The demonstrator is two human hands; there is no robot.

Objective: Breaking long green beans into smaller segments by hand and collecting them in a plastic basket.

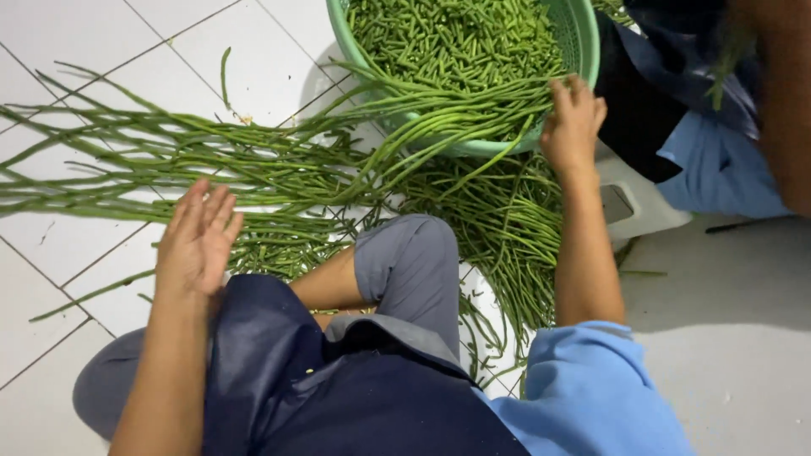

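Two hands are at work over a heap of long beans: the right hand (573, 118) is clenched around the ends of a bundle (456, 114) of whole beans, holding those ends at the rim of a green basket (585, 46), while the left hand (196, 241) hovers flat and released, fingers spread, palm down, gripping nothing, just above the person's own knee and near the loose beans on the floor. The bundle arches from the right grip out to the left, its tails trailing down across the white tiles. Inside the basket lies a deep layer of short cut pieces (448, 38), filling it close to the rim (so a good share of the work looks done, as a judgement). What is left seems large too: a wide spread of uncut long beans (152, 160) fans over the tiled floor (51, 245) to the left, and a second thick pile (507, 228) lies under the basket and beside the person's bent knee in grey trousers (414, 270). A dark apron (338, 397) covers the lap. At the upper right another person sits close, in blue and dark clothing (718, 160), beside a low white stool (642, 203); their hands cannot be made out.
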